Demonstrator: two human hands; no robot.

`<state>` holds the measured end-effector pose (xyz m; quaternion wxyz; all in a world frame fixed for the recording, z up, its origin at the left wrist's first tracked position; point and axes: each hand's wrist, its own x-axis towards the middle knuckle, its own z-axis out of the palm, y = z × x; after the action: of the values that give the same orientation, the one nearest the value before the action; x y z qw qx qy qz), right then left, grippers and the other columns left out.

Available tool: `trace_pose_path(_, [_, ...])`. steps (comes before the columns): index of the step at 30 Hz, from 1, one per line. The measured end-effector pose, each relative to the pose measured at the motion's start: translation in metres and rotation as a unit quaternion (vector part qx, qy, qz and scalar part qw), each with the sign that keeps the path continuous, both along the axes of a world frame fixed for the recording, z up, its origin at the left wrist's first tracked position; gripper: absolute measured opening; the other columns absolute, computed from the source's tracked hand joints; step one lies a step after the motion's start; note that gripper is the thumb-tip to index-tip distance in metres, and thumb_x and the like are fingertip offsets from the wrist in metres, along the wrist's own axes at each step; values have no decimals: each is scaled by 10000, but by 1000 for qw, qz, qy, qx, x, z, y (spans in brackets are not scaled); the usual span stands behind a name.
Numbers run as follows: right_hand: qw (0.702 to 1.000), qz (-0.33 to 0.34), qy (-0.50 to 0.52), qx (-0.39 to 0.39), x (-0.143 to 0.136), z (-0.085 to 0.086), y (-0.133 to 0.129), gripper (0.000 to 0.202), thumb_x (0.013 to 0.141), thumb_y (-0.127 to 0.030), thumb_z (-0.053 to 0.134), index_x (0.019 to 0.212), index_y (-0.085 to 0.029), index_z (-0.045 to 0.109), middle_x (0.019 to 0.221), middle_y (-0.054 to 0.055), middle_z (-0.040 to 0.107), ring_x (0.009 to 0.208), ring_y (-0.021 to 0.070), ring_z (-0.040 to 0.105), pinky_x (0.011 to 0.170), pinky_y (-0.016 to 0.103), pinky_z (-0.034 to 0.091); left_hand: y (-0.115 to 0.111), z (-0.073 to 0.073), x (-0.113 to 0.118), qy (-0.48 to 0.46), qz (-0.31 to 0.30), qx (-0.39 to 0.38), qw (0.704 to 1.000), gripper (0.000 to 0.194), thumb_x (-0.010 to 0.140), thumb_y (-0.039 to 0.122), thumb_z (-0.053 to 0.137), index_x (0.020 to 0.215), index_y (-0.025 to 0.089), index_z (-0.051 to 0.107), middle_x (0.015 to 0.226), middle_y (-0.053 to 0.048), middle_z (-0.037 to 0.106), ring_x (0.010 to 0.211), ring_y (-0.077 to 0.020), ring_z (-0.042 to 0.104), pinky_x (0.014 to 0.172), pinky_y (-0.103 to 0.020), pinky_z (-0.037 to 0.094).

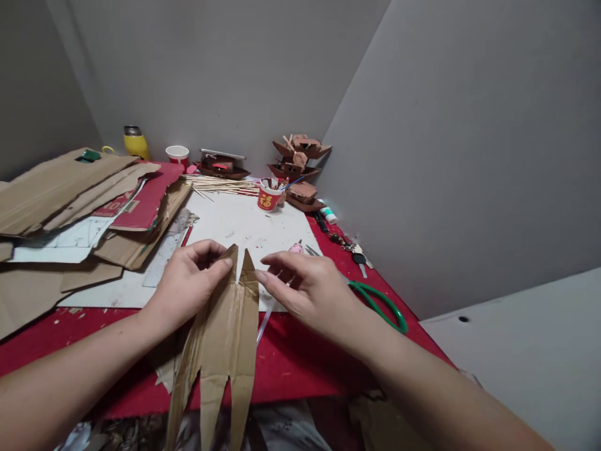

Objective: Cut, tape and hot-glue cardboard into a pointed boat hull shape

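My left hand (pixel 195 279) pinches the upper left point of a cut cardboard piece (pixel 218 338) between thumb and fingers. The piece has pointed strips at both ends, and its lower points hang past the table's front edge. By its upper right point is my right hand (pixel 305 285), thumb and forefinger apart, the thumb tip at or touching the cardboard's edge. Partly hidden behind the right hand lie a pink tool (pixel 296 247) and a clear stick (pixel 265 321). Scissors with green handles (pixel 382 307) lie beside the right wrist.
Cardboard sheets (pixel 61 188) are stacked at left. A red paper cup (pixel 270 199) holding brushes stands on the white board (pixel 225 219), near thin wooden sticks (pixel 225 184). Brown model boats (pixel 300 168), a yellow bottle (pixel 136 144) and another cup (pixel 177 154) line the back. Keys (pixel 360 260) lie right.
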<state>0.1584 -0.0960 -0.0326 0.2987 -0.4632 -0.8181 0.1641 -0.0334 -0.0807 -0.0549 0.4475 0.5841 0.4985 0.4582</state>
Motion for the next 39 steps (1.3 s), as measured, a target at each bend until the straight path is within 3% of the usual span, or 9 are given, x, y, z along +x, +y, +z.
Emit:
trace_pose_path(3, [999,11,8,-53,-10,-6,8,266,902,-233,494,666,-146,582,563,-15,554,524,96,466,520,230,331,-3,-1,2,10,-13,9,1000,99,765,264,648,776,165,654,740,13,635,681,-124,538,637,-207,431])
trace_pose_path(6, [996,17,30,-81,-11,-12,12,319,907,-209,445,592,-166,478,524,-42,463,503,84,406,502,226,288,-4,-4,3,19,-11,19,1000,97,767,263,648,770,166,650,727,15,629,660,-121,526,617,-206,424])
trace_pose_path(10, [995,34,31,-89,-8,-15,13,313,896,-197,454,585,-176,427,532,-54,402,516,81,351,510,226,271,-4,-7,5,20,-14,23,999,77,759,245,653,758,167,653,726,18,633,670,-121,536,624,-203,422])
trace_pose_path(17, [994,49,-10,-102,-7,-13,14,284,912,-187,441,630,-166,467,555,-43,455,525,83,384,524,233,259,-8,-10,8,25,-24,38,999,62,766,247,664,755,186,669,722,31,662,664,-121,566,611,-199,430])
trace_pose_path(25, [994,57,-25,-92,-6,-15,16,280,913,-177,449,633,-171,435,565,-54,398,536,78,367,529,226,257,-6,-10,10,31,-16,40,999,67,748,242,676,732,177,668,703,31,660,644,-119,560,607,-205,433])
trace_pose_path(39, [994,63,11,-87,-9,-21,16,277,912,-178,438,636,-173,440,574,-52,408,535,80,369,527,221,267,-7,-10,11,4,-9,12,1000,72,733,240,687,731,171,670,708,21,660,640,-122,557,602,-207,435])
